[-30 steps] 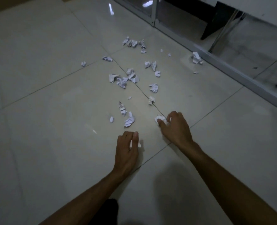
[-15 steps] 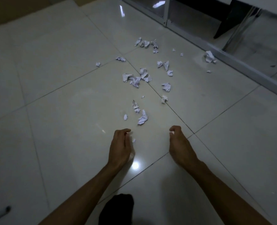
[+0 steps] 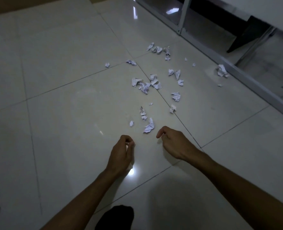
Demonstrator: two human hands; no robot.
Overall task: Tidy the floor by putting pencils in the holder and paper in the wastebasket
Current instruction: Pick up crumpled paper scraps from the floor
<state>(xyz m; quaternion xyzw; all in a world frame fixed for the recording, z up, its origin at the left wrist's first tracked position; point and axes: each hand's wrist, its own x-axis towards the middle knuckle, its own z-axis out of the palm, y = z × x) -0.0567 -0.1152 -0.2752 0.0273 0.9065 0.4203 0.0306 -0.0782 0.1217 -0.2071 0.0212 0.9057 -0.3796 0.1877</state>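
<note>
Reaching forward and down with both bare forearms.
Clutching white paper scraps [image 3: 127, 147] in the left grip [image 3: 122, 152]; curling fingers under at the palm-down right grip [image 3: 170, 141], contents hidden.

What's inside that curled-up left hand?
A scrap of white crumpled paper shows between the fingers of the left hand. The curled fingers cover the rest, so how much it holds cannot be seen.

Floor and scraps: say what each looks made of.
Floor: probably glazed ceramic or porcelain tile, pale and glossy; thin grout lines cross it and lights mirror sharply in it. Scraps: thin white paper, matte; they lie crumpled and torn, with sharp creases. Faint marks on some may be print, too small to tell.
</note>
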